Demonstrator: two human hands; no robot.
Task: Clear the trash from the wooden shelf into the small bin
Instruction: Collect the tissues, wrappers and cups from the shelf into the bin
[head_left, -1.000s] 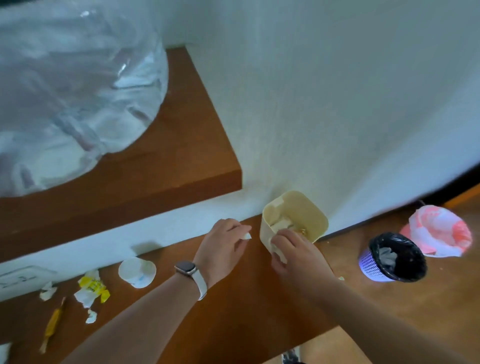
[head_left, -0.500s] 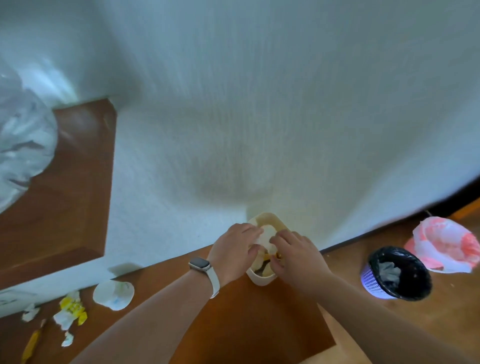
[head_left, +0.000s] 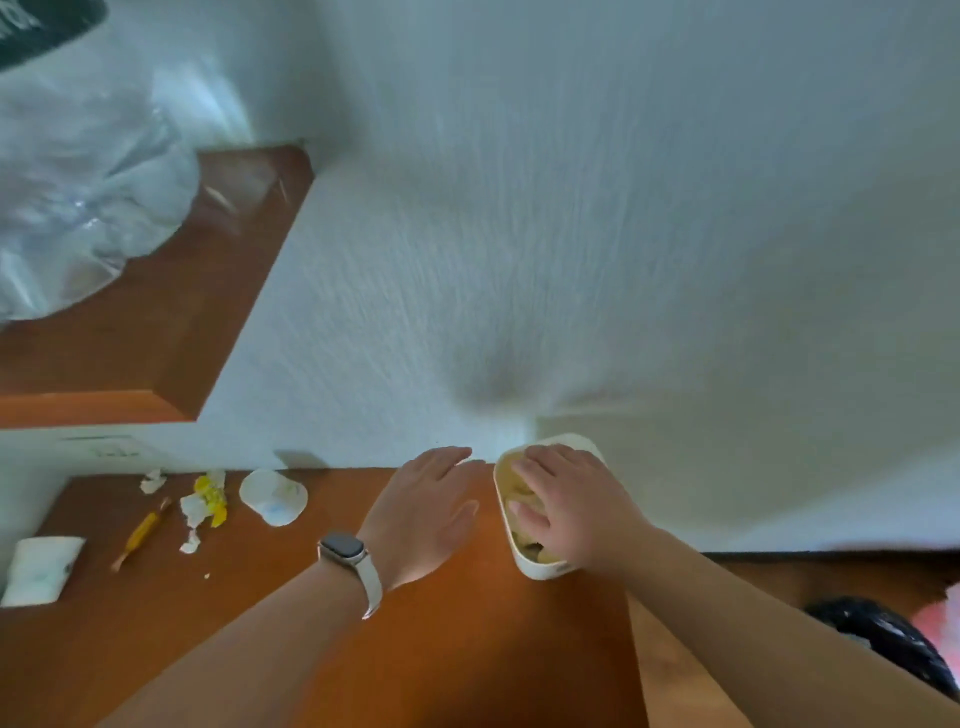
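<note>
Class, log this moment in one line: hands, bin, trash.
right hand: flat over small cream plastic bin | left hand: open beside it | brown wooden shelf: white cup, yellow wrapper scraps

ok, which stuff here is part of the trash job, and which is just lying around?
Job: bin, right hand flat on its contents; left hand, open beside it; shelf; crushed cup, yellow wrapper, stick wrapper, paper scraps.

Lying about: plastic bag on the upper shelf; black basket at lower right; white packet, unclear if trash.
</note>
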